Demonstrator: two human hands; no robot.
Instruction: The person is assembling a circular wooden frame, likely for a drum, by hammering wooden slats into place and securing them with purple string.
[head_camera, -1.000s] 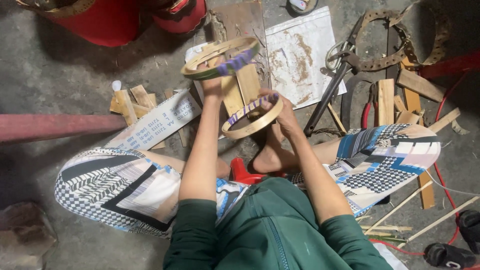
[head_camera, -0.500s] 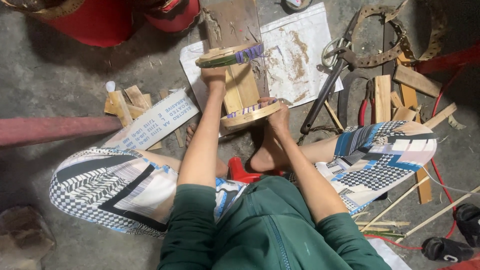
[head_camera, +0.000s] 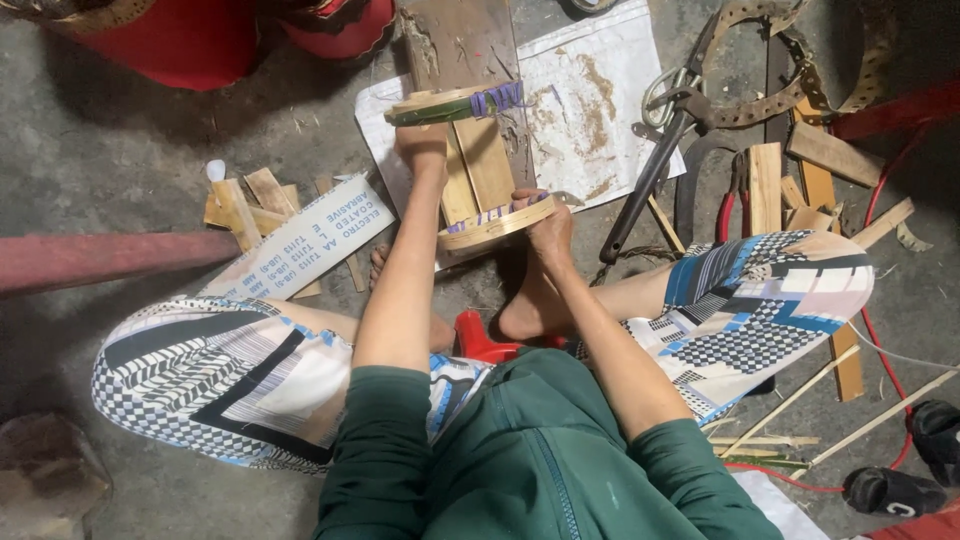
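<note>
Both hoops sit lower now: left hand (head_camera: 422, 143), right hand (head_camera: 545, 225).

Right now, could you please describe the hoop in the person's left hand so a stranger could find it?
Start at the wooden plank lying on the white sheet. Above it, the left hand holds up a bamboo hoop. Unlike the right hand's lower hoop, it has a green edge.

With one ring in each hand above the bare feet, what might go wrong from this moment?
1. The left hand holds the upper bamboo ring by its rim only; it may slip and fall onto the bare feet.
2. The purple binding could loosen or snag.
3. Iron tongs and wood offcuts lie close beside the legs, so shifting could hurt.
</note>
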